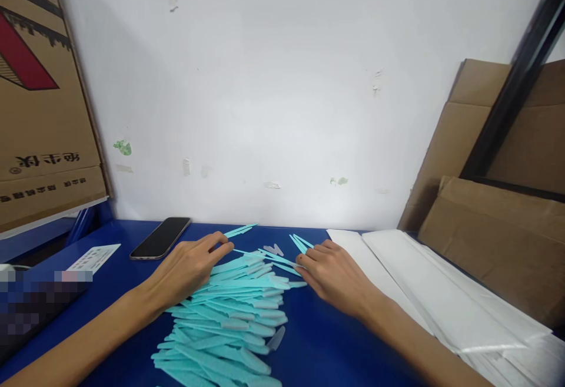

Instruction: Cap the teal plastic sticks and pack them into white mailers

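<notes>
One slim turquoise stick with a translucent end, which looks like an eyebrow razor (258, 254), stretches between my two hands. My left hand (194, 266) pinches its thin left tip. At the other end, the fingers of my right hand (331, 269) close round the translucent part. Below lies a heap of similar eyebrow razors (229, 316), mostly pointing sideways with their translucent caps to the right. Loose translucent caps (274, 250) lie behind the heap, and another cap (276, 338) rests at its right side. A few razors (241, 231) show beyond my left fingers, others (300, 242) beyond my right.
A phone (161, 238) lies on the blue table (326, 340) at the left, near a printed card (99, 256). White sheets or flat bags (441, 293) cover the right side. Cardboard boxes (48, 122) (494, 240) stand at both sides, before a white wall (265, 92).
</notes>
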`<state>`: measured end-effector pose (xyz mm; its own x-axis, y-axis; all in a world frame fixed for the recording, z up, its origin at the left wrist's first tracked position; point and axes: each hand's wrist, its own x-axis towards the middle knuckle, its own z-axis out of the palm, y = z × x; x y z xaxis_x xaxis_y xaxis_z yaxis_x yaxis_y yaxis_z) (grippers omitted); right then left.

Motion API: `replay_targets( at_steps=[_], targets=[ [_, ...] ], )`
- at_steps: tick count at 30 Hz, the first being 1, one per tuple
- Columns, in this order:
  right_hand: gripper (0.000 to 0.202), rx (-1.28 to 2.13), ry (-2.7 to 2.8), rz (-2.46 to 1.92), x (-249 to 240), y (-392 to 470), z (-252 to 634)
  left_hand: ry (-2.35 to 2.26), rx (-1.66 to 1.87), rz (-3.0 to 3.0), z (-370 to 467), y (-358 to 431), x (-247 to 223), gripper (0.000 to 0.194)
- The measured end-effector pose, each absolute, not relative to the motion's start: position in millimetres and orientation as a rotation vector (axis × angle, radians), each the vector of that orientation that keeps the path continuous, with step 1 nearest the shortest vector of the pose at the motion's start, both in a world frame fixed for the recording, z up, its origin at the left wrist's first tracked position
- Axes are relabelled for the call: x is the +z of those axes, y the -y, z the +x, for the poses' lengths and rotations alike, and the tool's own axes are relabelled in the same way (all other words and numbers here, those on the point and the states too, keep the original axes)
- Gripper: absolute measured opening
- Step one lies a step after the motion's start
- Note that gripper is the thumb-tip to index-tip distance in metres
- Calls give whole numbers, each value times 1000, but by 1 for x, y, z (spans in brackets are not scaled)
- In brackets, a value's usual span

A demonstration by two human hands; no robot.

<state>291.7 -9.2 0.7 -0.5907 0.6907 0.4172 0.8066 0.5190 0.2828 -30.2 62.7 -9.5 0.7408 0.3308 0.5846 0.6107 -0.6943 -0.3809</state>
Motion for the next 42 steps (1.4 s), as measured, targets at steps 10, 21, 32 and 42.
replay_targets(
  at_steps=[10, 21, 32, 42],
  targets=[
    [20, -484, 2209, -1089, -7, 6, 297, 679, -954, -2379, -29, -63, -6, 22],
    [12, -228, 2083, -998, -14, 15, 284, 800, -1116, -2711, -19, -47, -4, 20],
    [16, -155, 2024, -1002, -20, 18, 277, 824, -1290, -2796, -11, -38, -5, 21],
    [19, -287, 2170, -1123, -20, 15, 279, 964, -982, -2566, -16, -44, 11, 29]
  ],
)
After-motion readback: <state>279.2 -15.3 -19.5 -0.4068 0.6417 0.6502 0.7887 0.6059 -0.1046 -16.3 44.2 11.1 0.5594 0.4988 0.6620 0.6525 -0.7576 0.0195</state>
